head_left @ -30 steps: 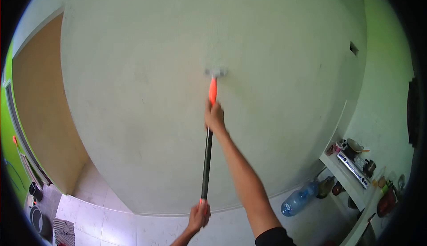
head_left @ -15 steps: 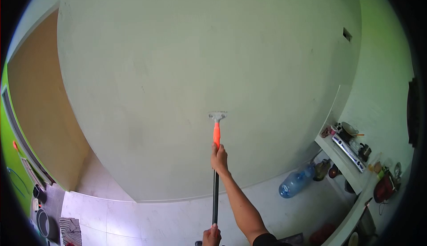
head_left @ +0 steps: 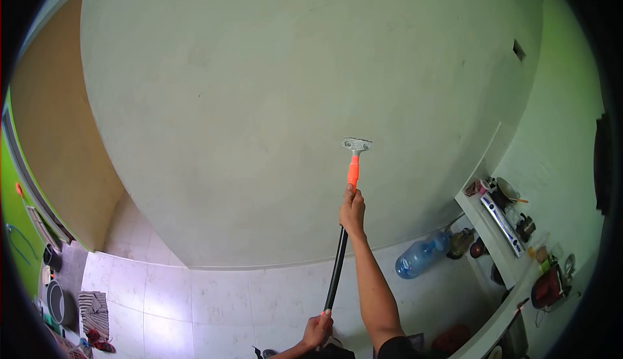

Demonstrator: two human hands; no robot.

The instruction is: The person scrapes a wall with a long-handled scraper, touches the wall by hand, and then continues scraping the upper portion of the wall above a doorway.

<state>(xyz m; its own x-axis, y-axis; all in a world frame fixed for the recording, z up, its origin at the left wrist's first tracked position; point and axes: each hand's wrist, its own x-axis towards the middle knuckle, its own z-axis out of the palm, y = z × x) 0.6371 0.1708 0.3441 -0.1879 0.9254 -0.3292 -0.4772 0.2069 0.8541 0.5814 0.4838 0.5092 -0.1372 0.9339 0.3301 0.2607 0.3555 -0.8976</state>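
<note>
A long-handled scraper [head_left: 354, 171] with a grey metal head, an orange neck and a black pole is held up against the pale wall [head_left: 272, 99]. Its head lies over the wall surface, right of the middle of the view. Just below the orange neck, my right hand [head_left: 352, 213] is wrapped round the handle, arm stretched out. Lower down, my left hand [head_left: 318, 330] grips the black pole near its bottom end. Both hands are closed on the same tool, which leans slightly to the right.
A blue water jug [head_left: 415, 258] lies on the tiled floor [head_left: 220, 300] by the wall's foot. On the right, a counter [head_left: 490, 229] carries a gas stove [head_left: 501, 223] and a pan. At left are a doorway, a grey basin [head_left: 60, 304] and a striped cloth [head_left: 94, 313].
The scraper head has moved up and right along the wall, both hands moving with it. The pole is now more tilted, and the view has shifted slightly.
</note>
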